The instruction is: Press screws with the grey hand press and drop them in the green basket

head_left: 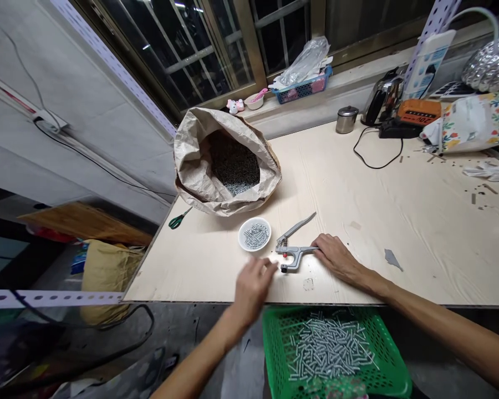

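Note:
Grey snap-fastener pliers (296, 255) lie on the wooden table, with their upper handle raised and the jaws facing left. My right hand (331, 254) is closed around the end of the lower handle. Just left of the jaws is my left hand (253, 284), slightly blurred, its thumb and fingers drawn together. Whatever may be between those fingertips is too small to make out. A white bowl (242, 241) of small silvery metal pieces stands behind my left hand. Below the table edge, a green basket (270, 338) holds many short silvery metal rods.
Behind the bowl stands an open paper sack (187, 160) of small metal parts. Green-handled scissors (177, 221) lie at the left edge. A lidded metal canister (346, 119), a kettle (383, 97) and a black cable (374, 166) are at the back right.

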### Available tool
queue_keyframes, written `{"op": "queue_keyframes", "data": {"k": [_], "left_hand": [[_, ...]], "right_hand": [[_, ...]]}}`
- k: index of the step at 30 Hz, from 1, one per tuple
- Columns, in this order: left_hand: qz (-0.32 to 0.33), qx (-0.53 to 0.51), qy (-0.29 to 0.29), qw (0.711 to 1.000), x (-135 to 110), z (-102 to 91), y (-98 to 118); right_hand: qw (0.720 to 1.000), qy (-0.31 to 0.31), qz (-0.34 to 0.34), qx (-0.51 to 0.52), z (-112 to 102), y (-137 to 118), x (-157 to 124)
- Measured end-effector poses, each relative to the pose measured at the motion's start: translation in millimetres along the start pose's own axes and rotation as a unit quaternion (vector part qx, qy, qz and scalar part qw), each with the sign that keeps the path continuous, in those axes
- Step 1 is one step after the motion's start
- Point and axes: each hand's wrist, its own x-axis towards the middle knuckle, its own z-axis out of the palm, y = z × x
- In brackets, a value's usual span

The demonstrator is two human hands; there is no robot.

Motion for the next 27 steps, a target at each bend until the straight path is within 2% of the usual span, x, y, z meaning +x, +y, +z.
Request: {"op": "queue_keyframes", "data": {"k": [3,5,8,12,18,21,24,27], "left_hand": [[-0.136,0.086,0.003,0.987,21.5,13.0,-57.4],[-0.162,0.104,-0.016,0.981,31.2,26.4,-85.1],[-0.157,0.113,-0.044,0.98,36.8,45.2,-103.0],[-0.154,0.097,-0.06,0.981,38.1,56.1,-105.6],[-0.182,0.052,-0.103,0.976,42.6,53.9,-110.7],[-0.185,0.046,-0.104,0.976,45.8,51.7,-110.3],[-0.204,0.04,-0.09,0.974,51.2,38.8,-103.6],[-0.223,0.033,-0.103,0.969,53.5,13.3,-87.2]], "right_hand": [[1.0,-0.012,-0.02,-0.017,-0.4,-3.5,-1.0],[1.0,-0.011,-0.022,-0.017,-0.9,-4.6,-0.7],[1.0,-0.015,-0.019,-0.015,-1.1,-4.7,0.2],[1.0,-0.019,-0.018,-0.014,-0.1,-3.9,0.9],[0.999,-0.016,-0.019,-0.021,2.4,-2.9,1.9],[1.0,-0.015,-0.017,-0.019,3.7,-2.8,1.6],[1.0,-0.006,-0.014,-0.018,5.4,-2.3,1.2],[1.0,0.0,-0.016,-0.007,6.6,-1.8,1.1]]}}
